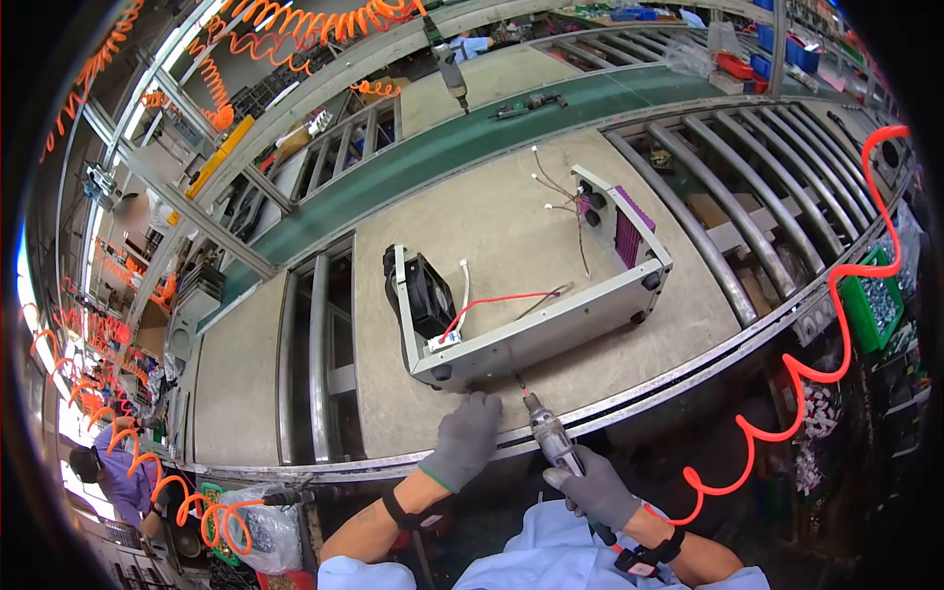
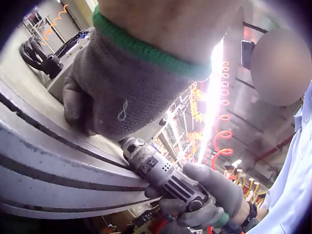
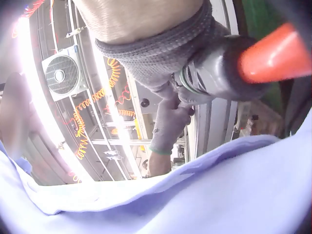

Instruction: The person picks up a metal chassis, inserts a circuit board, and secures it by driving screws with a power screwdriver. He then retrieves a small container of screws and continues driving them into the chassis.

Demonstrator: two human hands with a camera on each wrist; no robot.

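On the work board (image 1: 629,364) lies a grey metal chassis (image 1: 551,324), its long side toward me. A black fan (image 1: 427,293) sits at its left end and a purple finned part (image 1: 634,228) at its right. My gloved right hand (image 1: 598,489) grips a power screwdriver (image 1: 553,436), its bit pointing at the chassis's near side. Beside the bit, my gloved left hand (image 1: 466,440) is close to the chassis's near edge with its fingers bent. I cannot tell whether its fingertips hold anything. In the left wrist view, the screwdriver (image 2: 165,173) is just below the left hand (image 2: 126,87).
An orange coiled air hose (image 1: 747,433) stretches along the right. Metal rollers (image 1: 718,192) flank the board, and a green belt (image 1: 344,197) runs behind it. Another driver (image 1: 447,67) hangs above the belt. A green bin (image 1: 873,300) stands at the right; a person (image 1: 118,472) is at far left.
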